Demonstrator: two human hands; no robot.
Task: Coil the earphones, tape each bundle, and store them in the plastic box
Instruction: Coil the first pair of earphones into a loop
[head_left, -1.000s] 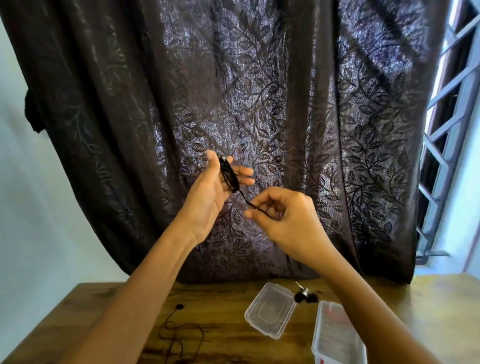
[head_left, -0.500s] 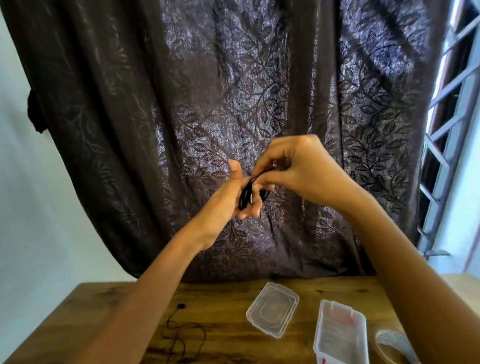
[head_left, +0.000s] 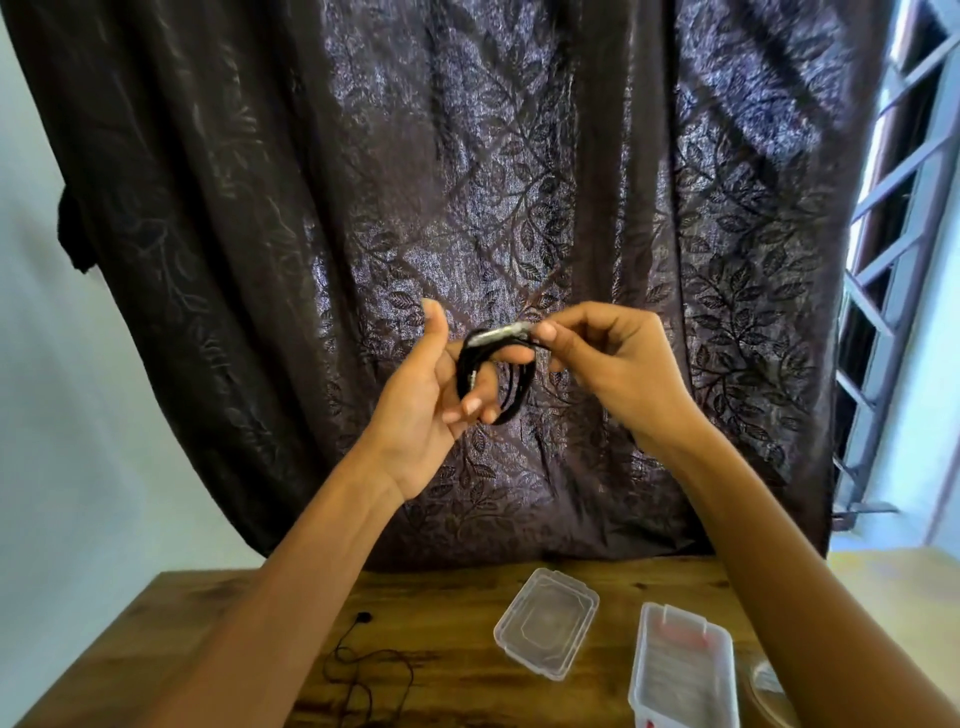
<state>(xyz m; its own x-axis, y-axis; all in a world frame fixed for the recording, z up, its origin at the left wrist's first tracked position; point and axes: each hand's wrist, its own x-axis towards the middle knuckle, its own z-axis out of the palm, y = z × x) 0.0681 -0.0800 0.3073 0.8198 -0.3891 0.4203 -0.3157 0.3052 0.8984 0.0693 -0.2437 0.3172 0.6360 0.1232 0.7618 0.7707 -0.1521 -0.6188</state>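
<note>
Coiled earphones (head_left: 493, 374) between both hands

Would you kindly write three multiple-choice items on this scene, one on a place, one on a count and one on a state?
1. Where does the loose black earphone cable lie?
A. In a plastic container
B. On the wooden table, left of the containers
C. On the curtain

2. How many clear plastic container pieces stand on the table?
A. Two
B. Four
C. Five

3. What state is the earphone bundle in?
A. Stretched straight
B. Lying in the box
C. Coiled over the left hand fingers

Answers:
1 B: the cable sprawls on bare wood by the left forearm.
2 A: the small tray and the larger box.
3 C: loops hang around the fingers while the right hand pinches the top.
</note>
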